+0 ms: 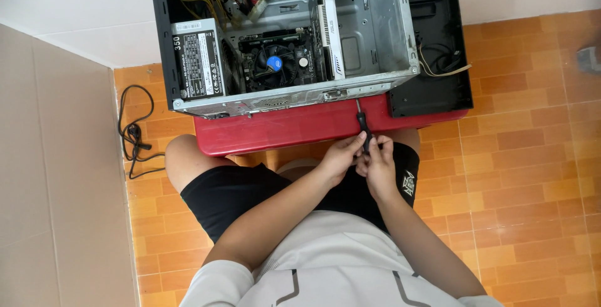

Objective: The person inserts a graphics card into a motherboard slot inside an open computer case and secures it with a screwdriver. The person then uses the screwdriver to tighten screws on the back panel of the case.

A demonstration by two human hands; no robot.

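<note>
An open desktop computer case [382,38] lies on a red table [282,128] in front of me, its inside showing a power supply [199,63], a cooler fan [273,64] and a white graphics card [330,28]. I hold a black-handled screwdriver [363,125] with both hands, its tip pointing up at the case's near edge. My left hand [341,155] grips the handle from the left. My right hand [377,163] is closed around the lower end of the handle. Both hands sit just below the table's front edge, above my lap.
A black side panel [432,63] lies to the right of the case with loose wires on it. A black cable [134,135] is coiled on the orange tiled floor at the left. A beige wall panel [56,175] stands along the left side.
</note>
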